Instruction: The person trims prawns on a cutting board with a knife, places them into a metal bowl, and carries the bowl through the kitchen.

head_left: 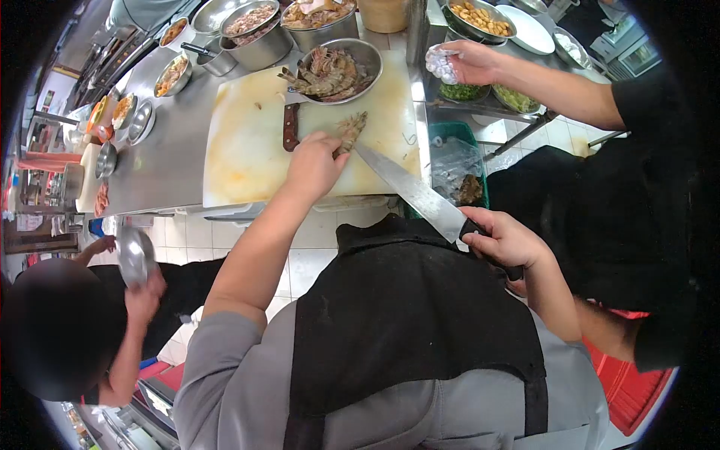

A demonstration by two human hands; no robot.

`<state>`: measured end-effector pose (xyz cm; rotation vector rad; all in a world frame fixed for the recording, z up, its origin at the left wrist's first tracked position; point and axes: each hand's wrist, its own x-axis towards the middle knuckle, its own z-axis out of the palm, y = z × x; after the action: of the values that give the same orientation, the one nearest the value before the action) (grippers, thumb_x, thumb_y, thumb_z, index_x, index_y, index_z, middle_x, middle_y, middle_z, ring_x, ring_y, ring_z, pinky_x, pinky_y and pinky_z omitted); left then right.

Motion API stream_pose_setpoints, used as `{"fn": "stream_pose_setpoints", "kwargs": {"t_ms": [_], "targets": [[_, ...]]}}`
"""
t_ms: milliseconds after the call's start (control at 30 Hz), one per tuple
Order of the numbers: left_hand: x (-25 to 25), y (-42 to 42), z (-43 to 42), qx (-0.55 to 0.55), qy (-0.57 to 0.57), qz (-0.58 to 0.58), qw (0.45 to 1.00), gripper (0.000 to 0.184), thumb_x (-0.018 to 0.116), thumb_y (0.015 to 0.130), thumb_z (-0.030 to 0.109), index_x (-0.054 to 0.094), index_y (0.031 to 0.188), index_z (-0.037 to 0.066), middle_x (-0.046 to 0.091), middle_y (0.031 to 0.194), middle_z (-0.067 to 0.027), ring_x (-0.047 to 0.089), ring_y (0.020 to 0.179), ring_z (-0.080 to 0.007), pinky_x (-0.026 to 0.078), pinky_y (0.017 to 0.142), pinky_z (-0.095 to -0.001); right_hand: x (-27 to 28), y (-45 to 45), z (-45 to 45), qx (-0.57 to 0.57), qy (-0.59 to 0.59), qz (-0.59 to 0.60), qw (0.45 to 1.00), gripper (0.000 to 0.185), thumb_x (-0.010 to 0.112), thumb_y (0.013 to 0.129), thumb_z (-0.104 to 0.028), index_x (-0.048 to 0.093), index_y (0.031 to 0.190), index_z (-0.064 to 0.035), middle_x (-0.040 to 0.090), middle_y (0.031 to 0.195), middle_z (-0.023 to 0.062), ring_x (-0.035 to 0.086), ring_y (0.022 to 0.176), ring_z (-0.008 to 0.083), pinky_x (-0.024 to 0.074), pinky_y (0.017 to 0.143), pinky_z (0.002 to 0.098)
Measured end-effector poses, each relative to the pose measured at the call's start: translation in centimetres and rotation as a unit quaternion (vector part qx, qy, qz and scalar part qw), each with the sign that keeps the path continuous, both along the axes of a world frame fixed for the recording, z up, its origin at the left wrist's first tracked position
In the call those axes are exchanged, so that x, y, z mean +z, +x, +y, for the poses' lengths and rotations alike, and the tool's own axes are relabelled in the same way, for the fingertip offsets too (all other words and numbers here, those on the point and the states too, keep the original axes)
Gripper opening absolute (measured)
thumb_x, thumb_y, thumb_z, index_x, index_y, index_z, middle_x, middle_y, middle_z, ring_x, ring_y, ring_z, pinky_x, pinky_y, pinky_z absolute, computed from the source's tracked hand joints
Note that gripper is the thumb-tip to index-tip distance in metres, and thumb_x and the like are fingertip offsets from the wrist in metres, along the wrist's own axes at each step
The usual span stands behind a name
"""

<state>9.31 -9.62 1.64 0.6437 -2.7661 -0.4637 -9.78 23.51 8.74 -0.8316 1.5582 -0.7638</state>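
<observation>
My left hand (318, 161) pinches a raw shrimp (352, 129) against the white cutting board (247, 157). In my right hand (506, 238) is the black handle of a large kitchen knife (416, 191). Its long blade slants up to the left, and the tip is beside the shrimp; whether it touches cannot be made out. Behind them on the board stands a metal bowl (367, 56) with several shrimp (330, 73) heaped in it. A cleaver's brown wooden handle (291, 127) lies left of the shrimp, its blade largely hidden.
Pots of meat (251, 21) stand behind the board, and small bowls (142, 120) line the steel counter. Below the board's right edge is a green bin (457, 133) with a plastic bag. One co-worker's hand (469, 64) reaches in at right; another person (142, 300) at left holds a metal bowl.
</observation>
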Motion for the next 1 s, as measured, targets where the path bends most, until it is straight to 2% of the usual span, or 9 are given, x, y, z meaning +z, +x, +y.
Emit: {"fn": "stream_pose_setpoints", "kwargs": {"t_ms": [233,333,433,533,633,733,1000], "targets": [[-0.1,0.3,-0.2,-0.034,-0.023,0.023,0.999,0.02,0.075,0.082,0.018,0.074,0.096,0.004,0.067,0.096,-0.0134,0.063,0.098,-0.0344,0.052,0.086,-0.0438,0.2,-1.0,-0.6,0.033,0.015,-0.018,0.999,0.047,0.062,0.1,-0.013,0.051,0.145,-0.0086,0.062,0.084,-0.0028,0.054,0.068,0.0058,0.0484,0.062,0.0249],[-0.1,0.1,-0.1,-0.033,-0.028,-0.007,0.999,0.02,0.075,0.082,0.017,0.073,0.097,0.004,0.067,0.097,-0.0129,0.063,0.099,-0.0339,0.051,0.086,-0.0437,1.7,0.1,-2.1,0.031,0.036,-0.006,0.999,0.046,0.061,0.1,-0.013,0.051,0.146,-0.01,0.062,0.084,-0.0022,0.054,0.067,0.0059,0.0481,0.061,0.0254],[0.3,0.0,0.1,-0.031,-0.029,-0.019,0.999,0.023,0.075,0.083,0.017,0.073,0.101,0.003,0.067,0.099,-0.0134,0.064,0.1,-0.0343,0.052,0.086,-0.0439,0.6,0.3,-1.5,0.008,0.02,-0.056,0.998,0.046,0.061,0.101,-0.013,0.05,0.146,-0.0084,0.063,0.088,-0.0024,0.054,0.072,0.0049,0.0481,0.064,0.0248],[0.4,-0.1,0.2,-0.009,0.052,0.01,0.999,0.023,0.074,0.086,0.018,0.074,0.104,0.002,0.07,0.102,-0.0168,0.067,0.095,-0.036,0.054,0.084,-0.0415,-0.2,0.1,-0.5,0.0,0.003,-0.059,0.998,0.046,0.06,0.101,-0.013,0.05,0.146,-0.0075,0.062,0.088,-0.0029,0.054,0.074,0.0049,0.0482,0.066,0.0246],[0.4,0.0,1.2,0.068,0.147,0.024,0.987,0.017,0.075,0.085,0.018,0.078,0.097,0.006,0.073,0.1,-0.0132,0.07,0.092,-0.0326,0.055,0.083,-0.0412,-0.7,-0.6,0.5,0.011,0.006,-0.051,0.999,0.046,0.06,0.102,-0.014,0.049,0.146,-0.0077,0.061,0.086,-0.0034,0.053,0.074,0.005,0.048,0.066,0.0246],[-0.4,0.2,2.1,0.048,0.106,0.062,0.991,0.016,0.077,0.086,0.02,0.078,0.091,0.005,0.074,0.095,-0.0141,0.071,0.083,-0.031,0.056,0.077,-0.038,-1.8,-1.0,0.9,0.027,-0.011,-0.046,0.998,0.046,0.06,0.102,-0.014,0.05,0.146,-0.0085,0.059,0.084,-0.0033,0.054,0.072,0.0056,0.0479,0.065,0.0251],[-0.1,-0.7,2.9,0.093,0.064,0.002,0.994,0.018,0.076,0.085,0.022,0.077,0.092,0.005,0.073,0.097,-0.0154,0.071,0.084,-0.031,0.056,0.078,-0.039,-2.6,-0.3,1.6,0.058,-0.068,0.03,0.996,0.041,0.062,0.1,-0.016,0.053,0.139,-0.0099,0.06,0.08,0.0007,0.056,0.068,0.0089,0.0492,0.063,0.028]]}}
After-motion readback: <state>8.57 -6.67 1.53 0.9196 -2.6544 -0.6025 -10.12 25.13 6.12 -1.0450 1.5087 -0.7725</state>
